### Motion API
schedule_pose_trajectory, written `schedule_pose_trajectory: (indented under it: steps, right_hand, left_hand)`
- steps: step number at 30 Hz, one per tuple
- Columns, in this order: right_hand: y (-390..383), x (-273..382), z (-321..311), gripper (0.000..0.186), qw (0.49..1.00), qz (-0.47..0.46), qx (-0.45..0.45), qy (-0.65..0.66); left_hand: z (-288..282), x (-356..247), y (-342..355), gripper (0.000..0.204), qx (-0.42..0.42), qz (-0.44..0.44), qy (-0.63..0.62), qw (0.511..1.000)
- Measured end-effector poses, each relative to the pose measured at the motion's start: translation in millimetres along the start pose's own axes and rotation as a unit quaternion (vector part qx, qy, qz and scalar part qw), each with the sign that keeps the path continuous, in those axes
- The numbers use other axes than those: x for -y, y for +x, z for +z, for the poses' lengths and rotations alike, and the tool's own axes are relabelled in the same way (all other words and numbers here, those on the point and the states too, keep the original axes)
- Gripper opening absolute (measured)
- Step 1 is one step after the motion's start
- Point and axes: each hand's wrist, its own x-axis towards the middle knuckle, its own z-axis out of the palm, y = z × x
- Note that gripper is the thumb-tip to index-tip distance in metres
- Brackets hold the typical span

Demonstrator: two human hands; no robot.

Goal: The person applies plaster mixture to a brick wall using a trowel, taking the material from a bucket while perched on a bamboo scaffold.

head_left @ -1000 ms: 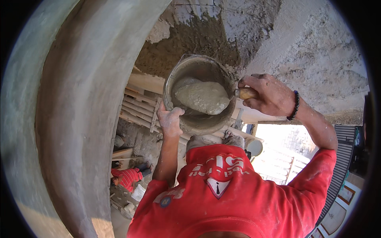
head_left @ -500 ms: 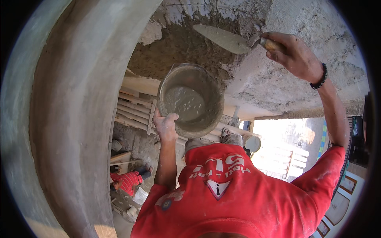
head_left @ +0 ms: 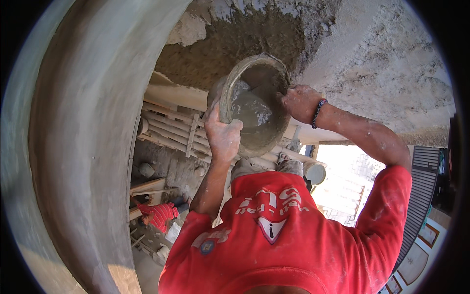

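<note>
My left hand [head_left: 223,138] grips the near left rim of a mortar-caked bucket [head_left: 226,98], tilted with its mouth toward me. Wet grey mortar [head_left: 252,111] lies inside it. At the bucket's right rim is my right hand [head_left: 301,104], closed round the trowel's handle. The trowel's blade reaches into the bucket and is hard to make out against the mortar. Just beyond, a dark patch of wet mortar [head_left: 196,63] covers part of the rough wall surface [head_left: 387,63].
A smooth curved plastered surface [head_left: 93,127] rises close on my left. Below are bamboo poles [head_left: 169,132] beside my feet and another bucket [head_left: 314,173]. Lower down at the left, a person in a red striped shirt [head_left: 159,215] is bent over near some boards [head_left: 147,188].
My right hand has brought the trowel from the wall down and left into the bucket. My left hand has tipped the bucket toward the trowel and shifted it slightly up and right.
</note>
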Motion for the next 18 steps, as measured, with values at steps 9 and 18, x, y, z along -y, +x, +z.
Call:
schedule_pose_trajectory:
  steps: [9, 18]
  right_hand:
    - [-21, 17, 13, 0.022, 0.945, 0.027, 0.027, 0.325]
    - [-46, -11, -79, 0.028, 0.949, -0.016, -0.074, 0.306]
  left_hand:
    - [2, -11, -2, 0.060, -0.032, -0.066, -0.070, 0.995]
    - [-27, -13, -6, 0.059, -0.107, -0.114, -0.143, 0.977]
